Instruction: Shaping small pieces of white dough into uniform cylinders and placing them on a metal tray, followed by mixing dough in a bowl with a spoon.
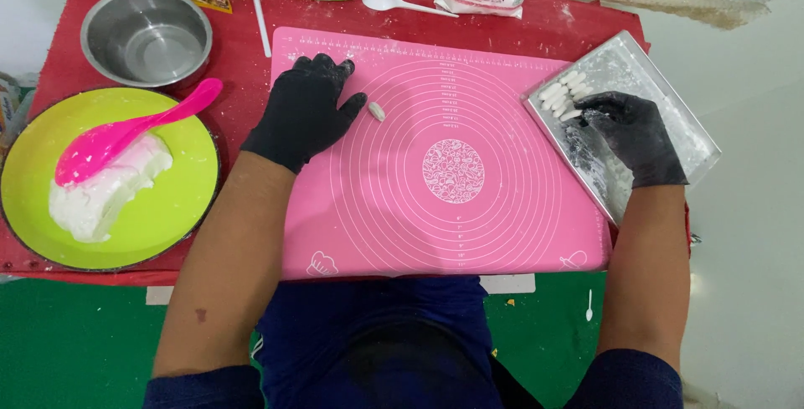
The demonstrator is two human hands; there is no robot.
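Pink mat (452,166): left hand (303,112) flat on its upper left corner, fingers spread, holding nothing; small dough piece (377,111) just beside the thumb. Right of mat: metal tray (670,91), right hand (632,133) curled at the row of dough pieces (563,95), grip unclear.

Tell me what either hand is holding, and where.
Left hand lies flat on the pink mat, holding nothing. Right hand touches dough pieces; grip unclear.

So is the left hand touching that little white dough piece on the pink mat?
Cannot tell. In the head view the small dough piece lies right at the thumb tip of the left hand on the pink mat; contact or a sliver of gap is unclear.
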